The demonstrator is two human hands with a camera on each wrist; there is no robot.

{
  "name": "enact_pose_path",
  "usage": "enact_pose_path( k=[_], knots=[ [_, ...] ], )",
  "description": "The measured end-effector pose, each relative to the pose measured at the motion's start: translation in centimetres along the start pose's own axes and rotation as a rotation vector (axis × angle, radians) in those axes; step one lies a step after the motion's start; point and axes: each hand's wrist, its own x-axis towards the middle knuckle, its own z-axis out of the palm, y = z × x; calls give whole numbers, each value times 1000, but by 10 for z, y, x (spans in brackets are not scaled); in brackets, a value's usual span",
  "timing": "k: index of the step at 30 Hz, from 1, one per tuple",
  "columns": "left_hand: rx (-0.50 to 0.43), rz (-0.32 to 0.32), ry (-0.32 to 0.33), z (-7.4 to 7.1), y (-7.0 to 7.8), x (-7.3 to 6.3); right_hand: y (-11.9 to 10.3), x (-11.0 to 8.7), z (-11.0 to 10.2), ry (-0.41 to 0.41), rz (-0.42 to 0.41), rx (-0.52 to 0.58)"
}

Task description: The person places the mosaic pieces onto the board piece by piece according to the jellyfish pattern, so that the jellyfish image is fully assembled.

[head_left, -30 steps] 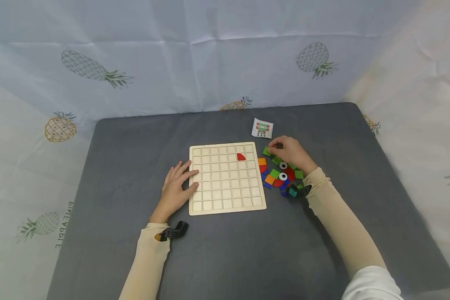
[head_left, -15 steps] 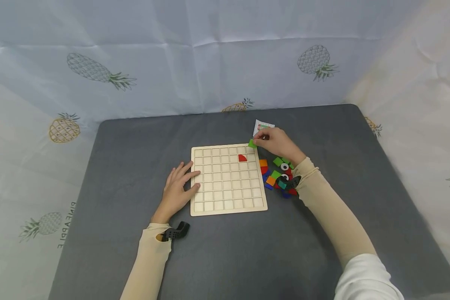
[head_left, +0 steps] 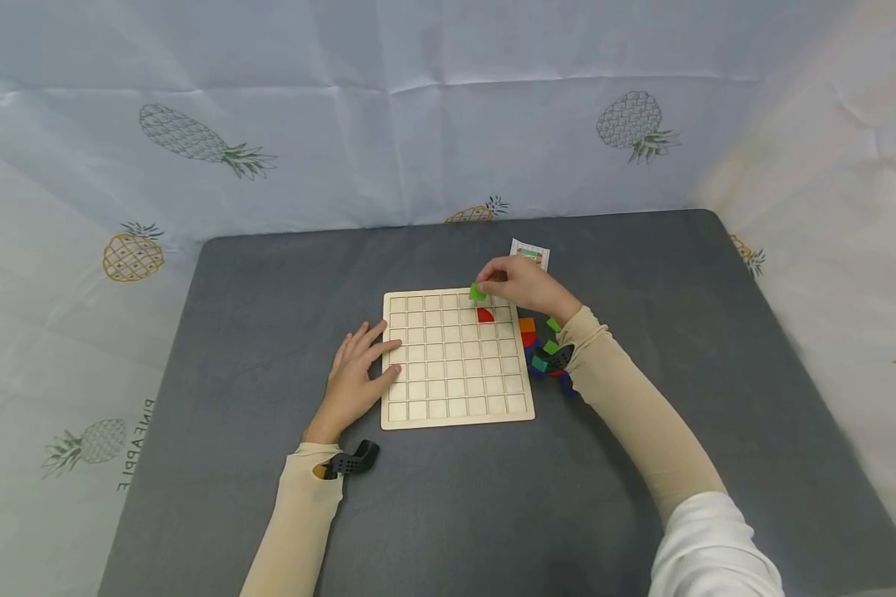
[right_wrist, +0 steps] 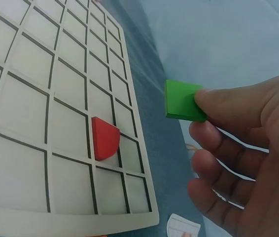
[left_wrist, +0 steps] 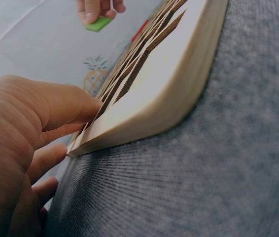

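Observation:
A pale wooden grid board (head_left: 448, 365) lies flat on the table. One red quarter-circle piece (head_left: 485, 315) sits in a cell near its far right corner. Above the board's far edge, my right hand (head_left: 526, 286) pinches a green square tile (right_wrist: 183, 100) between thumb and index finger, apart from the grid. My left hand (head_left: 351, 383) rests at the board's left edge, fingers spread; in the left wrist view its thumb (left_wrist: 73, 101) touches the board's rim.
Right of the board lies a pile of loose pieces, including an orange tile (head_left: 526, 325) and a green tile (head_left: 552, 347); my right wrist partly hides it. A small printed card (head_left: 532, 252) lies behind my right hand on the grey table (head_left: 448, 514).
My right hand has taken the green tile from the pile and carried it leftward, over the board's far edge. The left hand stays on the board.

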Motion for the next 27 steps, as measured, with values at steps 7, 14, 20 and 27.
enact_pose_path(
  k=[7,14,20,27],
  knots=[
    [-1,-2,4,0,0,0,-1,4,9,-42,6,17],
    [-3,-7,2,0,0,0,5,10,21,-66,37,-21],
    [-8,-3,6,0,1,0,10,13,27,-65,19,-85],
    [-15,-2,4,0,0,0,8,14,29,-86,3,-129]
  ],
)
